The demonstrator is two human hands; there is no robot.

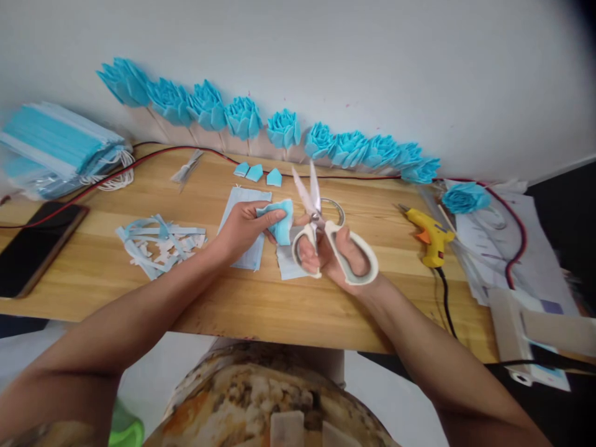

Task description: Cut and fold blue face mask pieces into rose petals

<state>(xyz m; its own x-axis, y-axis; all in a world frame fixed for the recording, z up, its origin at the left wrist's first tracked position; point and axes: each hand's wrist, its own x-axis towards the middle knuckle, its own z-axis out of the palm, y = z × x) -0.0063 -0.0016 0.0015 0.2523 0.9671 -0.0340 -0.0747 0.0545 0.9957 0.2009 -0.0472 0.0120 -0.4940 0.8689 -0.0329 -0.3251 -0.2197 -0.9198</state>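
Observation:
My left hand (249,226) pinches a small folded piece of blue mask fabric (282,225) between thumb and fingers. In my right hand (333,251) is a pair of white-handled scissors (315,216), fingers through the loops, blades apart and pointing away from me. The blades are just right of the fabric and do not touch it. Beneath my left hand lies a flat blue face mask (242,254), partly covered. A pale cut piece (291,267) rests under the scissors. Several small blue cut petals (274,177) lie in a row beyond my hands.
Several blue fabric roses (244,118) stand along the wall; another rose (465,197) lies at right. A yellow glue gun (431,236) rests nearby. At left are cut scraps (158,245), a phone (40,245) and stacked masks (60,146). A red-black cable (186,147) crosses the wooden table (288,316).

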